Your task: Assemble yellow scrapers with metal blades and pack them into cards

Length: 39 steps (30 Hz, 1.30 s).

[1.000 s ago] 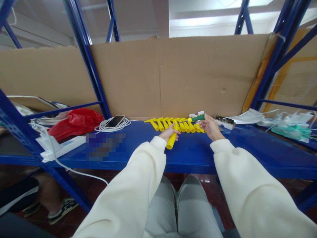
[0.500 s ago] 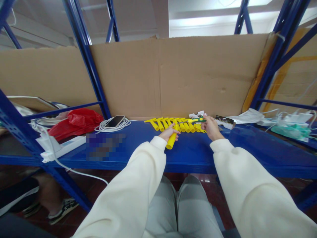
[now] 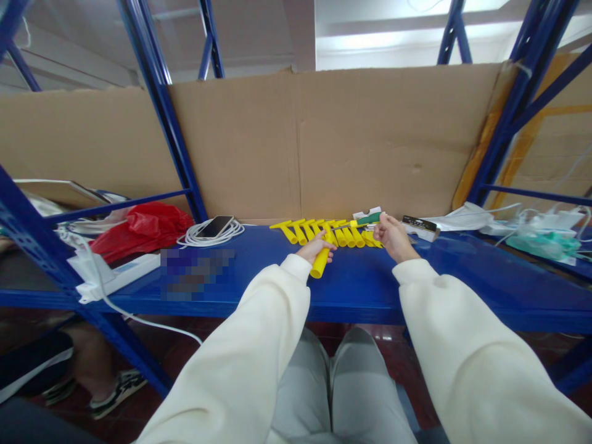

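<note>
Holding a yellow tube [image 3: 318, 266] in the left hand [image 3: 314, 249], just below the centre of the frame. Clamping thumb and fingers on its smooth, plastic-looking barrel, and showing its round end towards the bottom of the frame. Reaching with the right hand [image 3: 393, 237], right of centre, to the butt of a screwdriver [image 3: 369, 219], glossy green and yellow in the handle, thin and straight in the shaft. Curling the fingers at that butt; cannot tell how firmly closed on it. Pointing the shaft leftward and slightly down, to the upper part of the tube beside the left fingers; too small to tell whether seated there.

Behind the hands, can see a row of yellow pieces [image 3: 348, 237], cylindrical, with slim crossbars, leaning side by side on a smooth, faintly shiny blue shelf [image 3: 361, 283]. Further back, across the middle of the frame, can see a creased, matt cardboard sheet [image 3: 296, 142]. At left, can make out a crinkled red plastic bag [image 3: 143, 228], then a glossy phone [image 3: 215, 226] lying on a coiled white cable [image 3: 237, 230]. Right of the right hand, can make out a small black-and-white box [image 3: 420, 228].
</note>
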### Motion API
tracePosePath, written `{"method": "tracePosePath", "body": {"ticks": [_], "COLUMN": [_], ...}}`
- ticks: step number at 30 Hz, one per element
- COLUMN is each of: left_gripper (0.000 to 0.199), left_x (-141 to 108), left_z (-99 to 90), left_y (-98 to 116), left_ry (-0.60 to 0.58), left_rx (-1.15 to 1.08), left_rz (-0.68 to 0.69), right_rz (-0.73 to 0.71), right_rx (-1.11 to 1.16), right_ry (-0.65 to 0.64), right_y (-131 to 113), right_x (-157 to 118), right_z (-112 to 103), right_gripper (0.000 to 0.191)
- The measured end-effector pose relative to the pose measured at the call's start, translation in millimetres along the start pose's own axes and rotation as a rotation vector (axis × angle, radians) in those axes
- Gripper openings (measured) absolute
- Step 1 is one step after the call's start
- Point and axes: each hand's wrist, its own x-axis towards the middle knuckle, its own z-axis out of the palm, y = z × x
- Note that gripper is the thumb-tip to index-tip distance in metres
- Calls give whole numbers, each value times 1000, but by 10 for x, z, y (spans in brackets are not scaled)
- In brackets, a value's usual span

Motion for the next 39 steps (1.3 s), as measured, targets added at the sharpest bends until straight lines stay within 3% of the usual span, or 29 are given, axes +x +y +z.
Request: {"method": "tracePosePath", "body": {"ticks": [10,21,29,39], "left_gripper": [100,99,99,104], "left_x": [40,21,10,68], "left_z": [-39,-28,-21,-60], "left_y": [-21,-9,-9,-34], "left_ry": [-31,-26,-30,-53], "left_rx": [-7,-20,-1,-16], "left_rz": [-3,-6,2,1], "right_rz": [-4,22,8,3], "right_rx": [-27,26,-8,-27], "right_ry": [121,-41,89,50], "right_y": [30,-43,18,-1], "right_x": [24,-39,14,-8], "right_z": [19,28,21,5], "right_gripper": [55,45,58,49]}}
